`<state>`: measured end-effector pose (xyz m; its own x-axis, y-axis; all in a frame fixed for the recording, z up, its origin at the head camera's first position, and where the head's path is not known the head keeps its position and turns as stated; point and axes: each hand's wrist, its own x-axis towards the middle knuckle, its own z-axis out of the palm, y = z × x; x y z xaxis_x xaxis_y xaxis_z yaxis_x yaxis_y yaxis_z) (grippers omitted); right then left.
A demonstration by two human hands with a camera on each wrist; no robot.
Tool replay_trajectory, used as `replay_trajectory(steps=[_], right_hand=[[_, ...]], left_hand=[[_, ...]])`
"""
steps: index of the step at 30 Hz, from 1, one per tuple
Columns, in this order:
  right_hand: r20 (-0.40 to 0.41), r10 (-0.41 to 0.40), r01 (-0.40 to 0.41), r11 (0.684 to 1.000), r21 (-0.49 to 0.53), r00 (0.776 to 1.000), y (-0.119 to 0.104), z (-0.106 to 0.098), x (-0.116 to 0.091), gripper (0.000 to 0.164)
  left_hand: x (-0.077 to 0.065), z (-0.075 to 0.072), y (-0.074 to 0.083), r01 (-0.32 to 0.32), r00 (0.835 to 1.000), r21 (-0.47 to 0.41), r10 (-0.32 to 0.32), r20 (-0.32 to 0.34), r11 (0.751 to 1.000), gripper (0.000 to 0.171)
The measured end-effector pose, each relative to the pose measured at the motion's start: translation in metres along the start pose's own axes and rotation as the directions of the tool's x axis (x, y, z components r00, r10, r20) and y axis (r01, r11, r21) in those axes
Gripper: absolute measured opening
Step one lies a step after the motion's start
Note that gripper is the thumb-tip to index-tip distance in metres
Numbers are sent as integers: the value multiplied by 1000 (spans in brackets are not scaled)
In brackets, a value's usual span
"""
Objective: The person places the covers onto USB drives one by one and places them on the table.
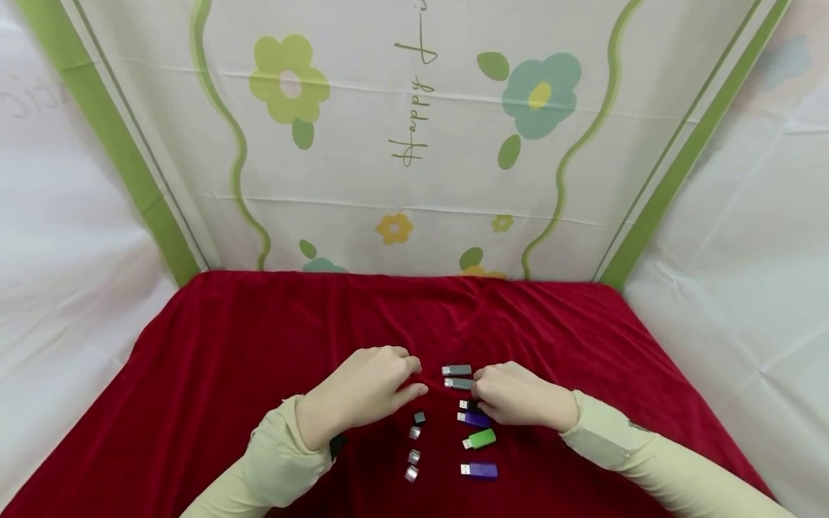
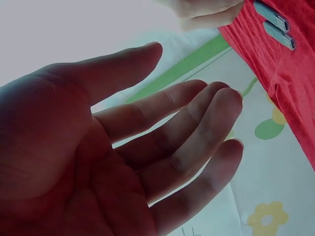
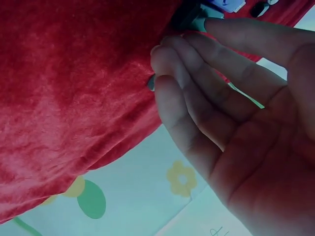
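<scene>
My left hand (image 1: pixel 365 388) hovers over the cloth with loosely bent fingers and holds nothing; its palm (image 2: pixel 108 182) looks bare in the left wrist view. At the right, my right hand (image 1: pixel 518 394) pinches a black USB flash drive (image 1: pixel 469 405) low over the cloth, its metal plug pointing left. The fingers hide most of that drive. Just beyond it lie two grey USB flash drives (image 1: pixel 456 370). Nearer lie a purple USB flash drive (image 1: pixel 474 419), a green one (image 1: pixel 481 439) and another purple one (image 1: pixel 481 470), all with bare plugs facing left.
A column of small caps lies left of the drives: a dark cap (image 1: pixel 419 417) and three clear shiny caps (image 1: pixel 414 457). Wrinkled red cloth (image 1: pixel 259 338) covers the table. White flowered fabric (image 1: pixel 363 173) stands behind it, with plain white sheets at both sides.
</scene>
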<state>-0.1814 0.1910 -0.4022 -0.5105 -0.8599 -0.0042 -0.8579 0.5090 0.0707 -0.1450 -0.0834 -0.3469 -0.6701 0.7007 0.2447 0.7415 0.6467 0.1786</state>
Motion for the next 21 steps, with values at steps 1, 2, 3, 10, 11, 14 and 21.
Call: replay_trajectory(steps=[1, 2, 3, 10, 11, 14, 21], right_hand=[[2, 0, 0, 1000, 0, 1000, 0, -1, 0, 35], [4, -1, 1, 1000, 0, 1000, 0, -2, 0, 35], [7, -4, 4, 1000, 2, 1000, 0, -3, 0, 36], [28, -16, 15, 1000, 16, 999, -1, -4, 2, 36], [29, -11, 11, 1000, 10, 1000, -1, -4, 2, 36], [35, -1, 2, 1000, -16, 999, -4, -5, 4, 37], [44, -4, 7, 998, -56, 999, -6, -8, 7, 42]], left_hand=[[0, 0, 0, 0, 1000, 1, 0, 0, 1000, 17], [0, -1, 0, 2, 1000, 1, -2, 1, 1000, 17], [0, -1, 0, 3, 1000, 2, -3, 2, 1000, 18], [-1, -3, 1, 5, 1000, -2, -5, 7, 1000, 17], [-1, -3, 1, 6, 1000, -5, -6, 9, 1000, 17], [-2, -3, 2, 9, 1000, -9, -8, 16, 1000, 17], [-1, -5, 3, 11, 998, -8, -11, 54, 1000, 17]])
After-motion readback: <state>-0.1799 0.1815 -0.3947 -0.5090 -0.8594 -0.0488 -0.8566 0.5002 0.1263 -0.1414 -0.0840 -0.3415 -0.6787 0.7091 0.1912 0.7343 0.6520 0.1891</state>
